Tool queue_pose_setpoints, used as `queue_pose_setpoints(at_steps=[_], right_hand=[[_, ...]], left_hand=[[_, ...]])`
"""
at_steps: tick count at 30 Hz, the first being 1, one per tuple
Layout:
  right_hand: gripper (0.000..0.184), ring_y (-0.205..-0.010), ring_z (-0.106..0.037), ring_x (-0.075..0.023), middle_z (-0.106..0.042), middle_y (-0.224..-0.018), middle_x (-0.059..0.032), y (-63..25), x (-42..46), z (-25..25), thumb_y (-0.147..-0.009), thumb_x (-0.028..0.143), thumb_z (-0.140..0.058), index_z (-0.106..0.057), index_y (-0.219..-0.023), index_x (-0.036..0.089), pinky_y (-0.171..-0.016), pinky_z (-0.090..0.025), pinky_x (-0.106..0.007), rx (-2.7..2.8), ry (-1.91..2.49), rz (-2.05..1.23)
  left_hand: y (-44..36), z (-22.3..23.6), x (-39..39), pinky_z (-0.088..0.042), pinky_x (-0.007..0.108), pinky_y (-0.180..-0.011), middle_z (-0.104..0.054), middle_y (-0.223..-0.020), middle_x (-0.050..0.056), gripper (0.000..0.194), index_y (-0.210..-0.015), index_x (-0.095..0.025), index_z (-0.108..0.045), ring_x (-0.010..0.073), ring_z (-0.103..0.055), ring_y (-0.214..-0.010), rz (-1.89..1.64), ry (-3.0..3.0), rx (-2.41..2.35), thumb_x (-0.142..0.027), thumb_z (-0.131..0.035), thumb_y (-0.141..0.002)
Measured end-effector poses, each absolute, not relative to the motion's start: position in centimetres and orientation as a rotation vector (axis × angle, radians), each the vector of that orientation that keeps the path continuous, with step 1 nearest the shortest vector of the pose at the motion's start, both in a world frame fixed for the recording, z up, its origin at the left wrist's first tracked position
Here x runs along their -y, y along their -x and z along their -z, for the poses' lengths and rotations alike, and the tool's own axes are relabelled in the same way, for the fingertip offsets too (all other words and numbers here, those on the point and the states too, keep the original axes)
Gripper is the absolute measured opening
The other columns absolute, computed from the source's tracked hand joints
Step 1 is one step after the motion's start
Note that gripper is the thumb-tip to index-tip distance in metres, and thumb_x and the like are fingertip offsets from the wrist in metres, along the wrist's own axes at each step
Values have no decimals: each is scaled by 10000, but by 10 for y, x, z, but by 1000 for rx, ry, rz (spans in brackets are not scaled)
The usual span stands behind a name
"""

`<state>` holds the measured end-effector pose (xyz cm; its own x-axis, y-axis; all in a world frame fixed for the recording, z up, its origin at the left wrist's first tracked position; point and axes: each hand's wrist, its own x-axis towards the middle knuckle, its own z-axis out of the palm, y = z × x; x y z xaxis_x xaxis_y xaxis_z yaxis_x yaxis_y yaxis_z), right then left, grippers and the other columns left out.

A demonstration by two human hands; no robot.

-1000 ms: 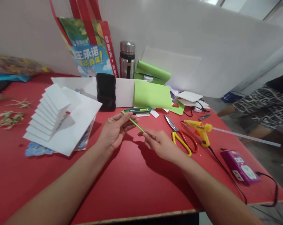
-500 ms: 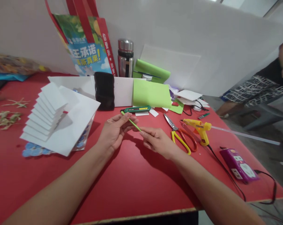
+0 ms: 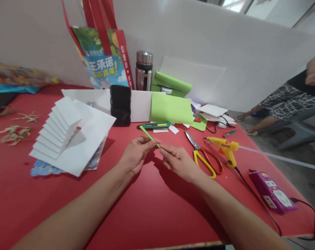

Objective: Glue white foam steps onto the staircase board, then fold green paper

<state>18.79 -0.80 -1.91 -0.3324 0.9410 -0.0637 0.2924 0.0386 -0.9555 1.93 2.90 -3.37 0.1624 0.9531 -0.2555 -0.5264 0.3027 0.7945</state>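
A thin green strip (image 3: 146, 133), which looks like rolled or folded paper, slants between my two hands above the red table (image 3: 147, 208). My left hand (image 3: 139, 152) pinches it around its middle with thumb and fingers. At the strip's lower right end, my right hand (image 3: 177, 159) closes its fingertips on it. The free upper end points toward a green utility knife (image 3: 153, 125) lying just beyond. To the right of my right hand lie scissors (image 3: 199, 149) with one yellow and one red handle, blades pointing away.
A yellow glue gun (image 3: 224, 146) with a long glue stick and a purple power box (image 3: 272, 192) with cords lie at right. Folded white paper (image 3: 58, 135) lies left. Behind stand a black case (image 3: 120, 106), green paper (image 3: 170, 108), a steel flask (image 3: 144, 73) and a bag (image 3: 102, 66). A person (image 3: 293, 97) stands at right.
My left hand has slid down the green strip toward my right hand, so more of its upper end shows. The whole view has shifted slightly, and the bystander's hand and legs have moved.
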Motion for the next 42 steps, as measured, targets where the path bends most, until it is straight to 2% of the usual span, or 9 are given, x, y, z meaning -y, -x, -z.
queue_pose_setpoints(at_steps=[4,7,11,18,24,27,33,39,42], right_hand=[[476,-520,-382,-112,-419,-563,74,-188,9,18,-1039,542,-479,-747,-1092,151,-559,-330,-269,1706,1263,-1312],[493,-522,-382,-114,-419,-571,74,-188,8,18,-1034,543,-482,-747,-1162,148,-557,-328,-267,1699,1271,-1302],[488,-530,-365,-115,-381,-577,79,-188,7,22,-1035,491,-494,-726,-1298,152,-559,-327,-262,1690,1272,-1313],[477,-512,-359,-120,-387,-558,80,-187,8,27,-1050,461,-466,-711,-1341,173,-550,-325,-257,1722,1274,-1344],[485,-529,-392,-117,-422,-569,71,-184,10,23,-1053,445,-458,-707,-1337,140,-567,-340,-255,1735,1270,-1322],[473,-519,-372,-112,-402,-558,78,-185,9,25,-1058,428,-456,-706,-1337,140,-556,-324,-253,1739,1268,-1315],[450,-515,-365,-111,-368,-547,85,-190,6,29,-1064,415,-457,-718,-1324,157,-552,-320,-251,1764,1282,-1294],[452,-527,-388,-115,-414,-560,72,-187,10,22,-1056,402,-461,-720,-1338,161,-573,-346,-254,1765,1307,-1294],[472,-521,-385,-115,-409,-555,75,-187,9,21,-1056,423,-461,-715,-1341,145,-568,-339,-254,1753,1320,-1284]], left_hand=[[-19,35,-30,-532,299,-836,-760,-719,54,325,-646,-138,-736,154,-699,-766,-1178,-633,-851,-251,-1013,-518],[-19,33,-29,-543,299,-789,-766,-745,55,330,-677,-140,-737,157,-705,-750,-1147,-630,-851,-269,-1010,-545],[-13,27,-32,-566,304,-742,-778,-819,54,334,-810,-140,-764,170,-722,-767,-1185,-651,-819,-327,-981,-637],[-2,31,-43,-591,290,-756,-776,-763,58,332,-746,-125,-754,160,-721,-749,-1269,-601,-806,-272,-1006,-589],[-1,28,-43,-601,302,-710,-764,-722,61,337,-720,-116,-759,172,-710,-715,-1280,-642,-811,-273,-1013,-565],[-2,28,-44,-609,310,-741,-769,-734,64,287,-732,-115,-759,172,-721,-724,-1277,-639,-829,-248,-988,-620],[2,31,-49,-628,320,-805,-804,-822,99,162,-801,-116,-776,197,-774,-807,-1295,-592,-842,-253,-860,-823],[5,32,-51,-638,303,-765,-789,-758,74,171,-788,-112,-774,179,-764,-726,-1326,-573,-800,-240,-887,-800],[-1,30,-48,-633,306,-819,-809,-849,83,190,-843,-120,-787,180,-772,-799,-1322,-567,-759,-255,-906,-781]])
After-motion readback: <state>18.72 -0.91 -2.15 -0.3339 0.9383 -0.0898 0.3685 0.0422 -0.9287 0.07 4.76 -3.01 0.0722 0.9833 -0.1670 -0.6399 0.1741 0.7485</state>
